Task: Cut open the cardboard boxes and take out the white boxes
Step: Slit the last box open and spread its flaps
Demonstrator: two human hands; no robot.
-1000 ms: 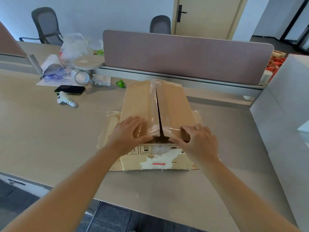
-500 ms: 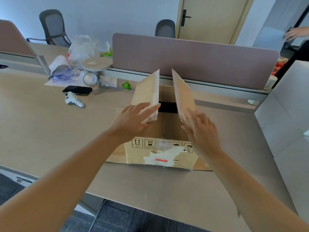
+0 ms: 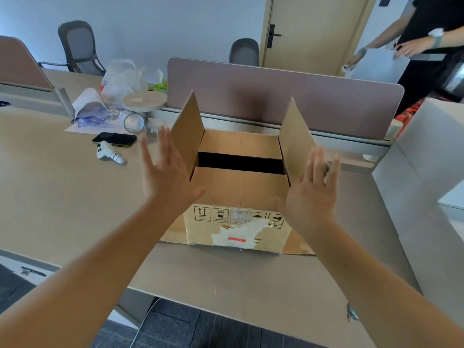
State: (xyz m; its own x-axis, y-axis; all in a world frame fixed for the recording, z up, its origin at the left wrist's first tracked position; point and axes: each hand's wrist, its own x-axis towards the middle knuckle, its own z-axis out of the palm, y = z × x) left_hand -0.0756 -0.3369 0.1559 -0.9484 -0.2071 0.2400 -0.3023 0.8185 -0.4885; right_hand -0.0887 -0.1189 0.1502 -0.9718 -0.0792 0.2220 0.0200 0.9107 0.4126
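A brown cardboard box (image 3: 238, 222) stands on the desk in front of me, its two long top flaps standing up and spread apart. The two inner flaps still lie flat, leaving a dark gap between them; nothing inside can be seen. My left hand (image 3: 165, 174) is flat with straight fingers against the outside of the left flap (image 3: 188, 131). My right hand (image 3: 311, 194) is also flat, fingers spread, by the outside of the right flap (image 3: 296, 139). Neither hand holds anything.
A black phone (image 3: 114, 139), a white controller (image 3: 109, 153), a tape roll (image 3: 134, 123) and plastic bags (image 3: 120, 81) lie at the back left. A brown divider (image 3: 276, 96) runs behind the box. A large white box (image 3: 426, 172) stands at the right. Another person (image 3: 426, 38) stands behind it.
The two top flaps went from shut and taped to standing wide apart. Both hands moved from the box's front edge outward, pushing the flaps open.
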